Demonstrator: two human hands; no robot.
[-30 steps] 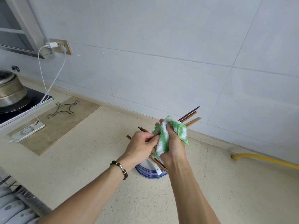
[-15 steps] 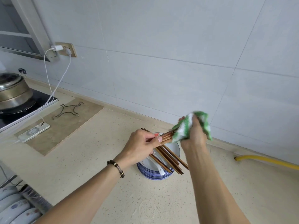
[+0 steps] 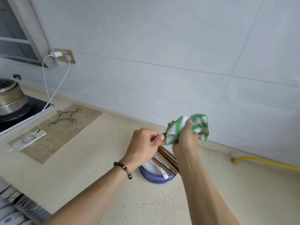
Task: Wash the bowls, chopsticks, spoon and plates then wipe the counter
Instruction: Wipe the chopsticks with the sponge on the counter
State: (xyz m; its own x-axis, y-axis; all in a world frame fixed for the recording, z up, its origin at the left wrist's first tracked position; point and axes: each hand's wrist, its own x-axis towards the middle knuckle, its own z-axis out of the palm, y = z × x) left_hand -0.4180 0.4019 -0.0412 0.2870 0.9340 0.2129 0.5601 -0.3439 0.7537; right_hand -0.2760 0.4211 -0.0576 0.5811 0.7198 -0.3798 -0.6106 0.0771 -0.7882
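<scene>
Head view: left hand (image 3: 144, 143) pinches chopsticks (image 3: 167, 157) mid-bundle, right hand (image 3: 186, 138) clamps cloth (image 3: 188, 129) round their far ends. Near ends hang over plates (image 3: 154, 174) and spoon (image 3: 159, 170) on worktop (image 3: 97, 168). Risk: hard rubbing loosens the pinch, sticks drop.

Soft, even daylight fills the frame, bright without harsh glare. The pale grey tiled wall (image 3: 162, 62) shows a faint sheen. Shadows on the speckled beige stone counter (image 3: 97, 159) are weak and diffuse. Wide-angle distortion bends tile seams toward the edges. The green-and-white fluffy cloth (image 3: 193, 127), right of centre, is motion-blurred; the lower left corner looks soft.
</scene>
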